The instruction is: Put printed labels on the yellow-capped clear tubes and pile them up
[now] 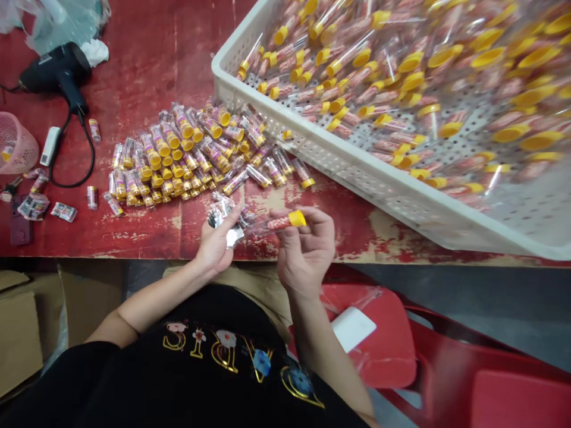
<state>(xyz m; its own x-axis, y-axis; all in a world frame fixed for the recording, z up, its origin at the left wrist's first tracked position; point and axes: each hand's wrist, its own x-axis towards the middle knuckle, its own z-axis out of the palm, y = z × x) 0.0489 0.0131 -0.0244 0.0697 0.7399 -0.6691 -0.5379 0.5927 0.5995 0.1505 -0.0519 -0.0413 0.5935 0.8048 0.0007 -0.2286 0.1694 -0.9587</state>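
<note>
Between the thumb and fingers of my right hand [307, 249] is a clear tube with a yellow cap [285, 221] and reddish-white contents, lying nearly level, capped end to the right. My left hand [217, 241] grips a bunch of shiny printed plastic sleeves [227, 217], with the tube's other end close to them. Whether the tube touches the sleeves I cannot tell. Just beyond my hands, a pile of labelled yellow-capped tubes [178, 151] lies on the red table [138, 238]. A large white perforated crate [357, 187] at the right holds many unlabelled tubes.
A black heat gun [60, 68] with its cord lies at the left, near a pink basket [18, 142] and a white box-like object [50, 145]. Flat printed sleeves [33, 206] rest by a purple phone-like object [21, 229]. Red chairs [370, 345] stand below the table edge.
</note>
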